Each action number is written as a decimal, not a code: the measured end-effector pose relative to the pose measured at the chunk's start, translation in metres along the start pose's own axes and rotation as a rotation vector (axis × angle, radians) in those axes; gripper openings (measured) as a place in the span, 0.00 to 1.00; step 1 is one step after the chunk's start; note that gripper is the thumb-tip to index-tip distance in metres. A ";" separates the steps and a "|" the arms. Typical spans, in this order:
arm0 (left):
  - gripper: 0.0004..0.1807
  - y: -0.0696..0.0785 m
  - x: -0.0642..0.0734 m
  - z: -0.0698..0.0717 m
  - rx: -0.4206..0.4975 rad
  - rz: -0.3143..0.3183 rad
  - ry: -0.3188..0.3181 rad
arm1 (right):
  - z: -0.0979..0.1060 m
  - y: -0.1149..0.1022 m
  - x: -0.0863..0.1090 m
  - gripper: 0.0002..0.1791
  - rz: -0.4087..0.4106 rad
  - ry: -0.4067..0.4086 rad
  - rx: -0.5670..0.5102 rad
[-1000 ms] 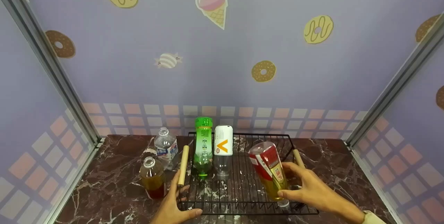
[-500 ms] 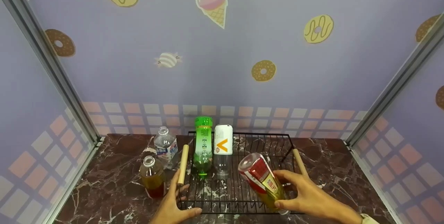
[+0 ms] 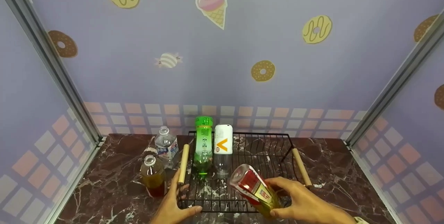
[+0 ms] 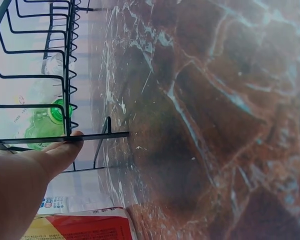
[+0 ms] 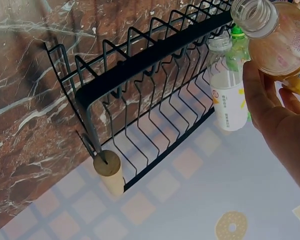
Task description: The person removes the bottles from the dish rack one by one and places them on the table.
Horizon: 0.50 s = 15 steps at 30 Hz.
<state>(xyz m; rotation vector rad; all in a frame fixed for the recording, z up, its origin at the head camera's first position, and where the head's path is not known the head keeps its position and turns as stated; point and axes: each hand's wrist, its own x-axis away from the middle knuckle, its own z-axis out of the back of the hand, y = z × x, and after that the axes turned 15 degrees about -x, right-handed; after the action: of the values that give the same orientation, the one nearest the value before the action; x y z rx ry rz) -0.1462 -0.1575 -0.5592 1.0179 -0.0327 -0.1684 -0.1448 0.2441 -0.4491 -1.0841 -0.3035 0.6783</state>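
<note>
Dark marbled countertop (image 3: 347, 182); a black wire rack (image 3: 262, 134) is stood on it and used as reference. Nearest, the left hand (image 3: 173, 205) is laid against the rack's near left corner, beside the wooden handle (image 3: 184, 165); whether its fingers are closed round the frame cannot be told. A red-labelled bottle (image 3: 255, 191) is clamped between thumb and fingers of the right hand (image 3: 298, 199), tilted at the rack's near right part, base up, neck down; contact with the wires not determinable. Outside the rack's left side, an amber bottle (image 3: 154, 181) is stood upright, a clear bottle (image 3: 167, 151) behind it. Within the rack's far left part, a green bottle (image 3: 204, 147) and a white-labelled bottle (image 3: 223, 140) are set neck-down. Beyond the rack, lilac wall (image 3: 284, 92).

Judged step: inverted racking, third bottle. Next, the tilt would need to be corrected and the neck lowered between wires.
</note>
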 end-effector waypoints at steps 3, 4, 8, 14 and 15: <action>0.69 0.000 0.001 -0.001 -0.009 -0.010 0.005 | -0.002 0.000 0.000 0.37 -0.014 -0.005 0.015; 0.69 0.001 0.001 -0.001 -0.012 -0.011 0.006 | -0.003 -0.001 0.000 0.37 -0.022 -0.007 0.015; 0.66 0.005 0.005 0.002 -0.073 -0.013 0.043 | -0.006 -0.004 0.002 0.38 -0.045 -0.017 0.019; 0.61 0.011 0.009 0.009 -0.135 -0.075 0.135 | -0.006 -0.010 0.003 0.38 -0.035 -0.048 -0.009; 0.61 0.013 0.010 0.010 -0.148 -0.086 0.146 | -0.006 -0.010 0.003 0.38 -0.030 -0.052 -0.006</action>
<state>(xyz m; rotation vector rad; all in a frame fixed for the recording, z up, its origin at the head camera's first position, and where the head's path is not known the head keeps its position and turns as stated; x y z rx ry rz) -0.1361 -0.1611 -0.5435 0.8825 0.1543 -0.1716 -0.1355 0.2387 -0.4430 -1.0673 -0.3664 0.6799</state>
